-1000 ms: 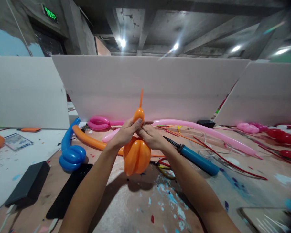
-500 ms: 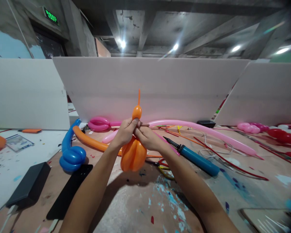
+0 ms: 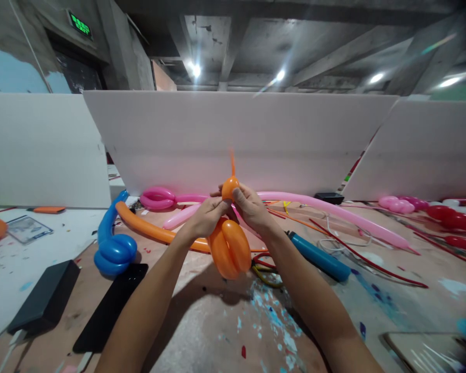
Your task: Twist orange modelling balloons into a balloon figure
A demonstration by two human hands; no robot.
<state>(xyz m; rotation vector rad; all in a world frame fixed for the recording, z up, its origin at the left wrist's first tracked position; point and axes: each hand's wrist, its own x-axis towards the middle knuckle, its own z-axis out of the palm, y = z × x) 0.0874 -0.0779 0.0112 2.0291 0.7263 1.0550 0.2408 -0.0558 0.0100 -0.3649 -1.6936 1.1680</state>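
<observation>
In the head view, the orange twisting balloon [image 3: 222, 254] is held upright between both hands. Its neck is pinched by the left hand [image 3: 207, 215]; its upper bubble [image 3: 230, 188] is pressed by the thumb of the right hand [image 3: 252, 208]. The looped folds are hung just below the grip. A teal hand pump [image 3: 320, 257] is laid right of it, a blue twisting balloon [image 3: 116, 252] left.

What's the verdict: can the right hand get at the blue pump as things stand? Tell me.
Probably yes, if the right hand releases its orange balloon: the blue pump lies partly behind that forearm, its visible part uncovered.
</observation>
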